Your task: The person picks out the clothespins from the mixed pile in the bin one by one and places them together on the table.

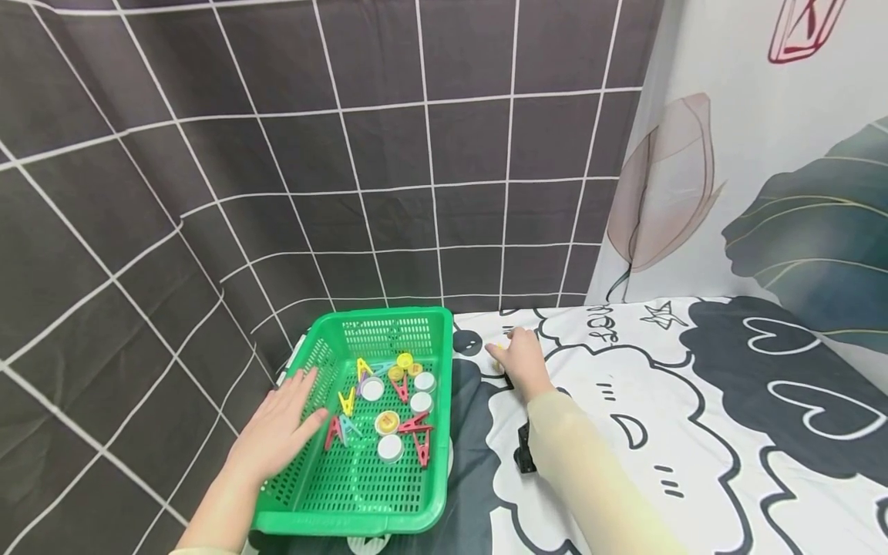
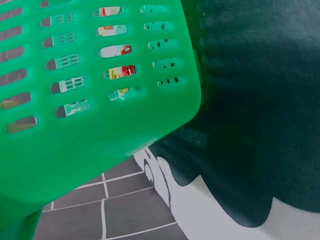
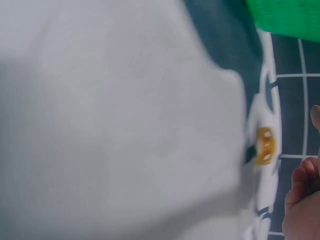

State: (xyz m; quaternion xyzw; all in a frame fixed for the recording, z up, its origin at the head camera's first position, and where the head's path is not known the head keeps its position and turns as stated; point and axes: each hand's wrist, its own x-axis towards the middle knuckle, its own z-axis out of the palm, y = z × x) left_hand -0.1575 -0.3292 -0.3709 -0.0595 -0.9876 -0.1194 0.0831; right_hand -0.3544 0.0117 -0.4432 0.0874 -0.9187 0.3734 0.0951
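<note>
A green slotted plastic basket [image 1: 354, 526] stands left of centre in the head view. Inside it lie several small spring clips, among them a yellow clip [image 1: 347, 401] and a red clip [image 1: 422, 447], along with white caps [image 1: 390, 449] and yellow caps [image 1: 405, 360]. My left hand [image 1: 280, 424] is by the basket's left side, fingers straight, holding nothing. To the right of the basket, my right hand [image 1: 525, 361] reaches low over the cloth beside a small yellow piece [image 3: 265, 145]. In the right wrist view its thumb and fingers are apart from that piece.
A black-and-white patterned cloth [image 1: 610, 439] covers the surface. Behind it hangs a dark curtain with white grid lines [image 1: 472, 216], which also runs along the left. A pale curtain with leaf prints [image 1: 735, 262] hangs at the right.
</note>
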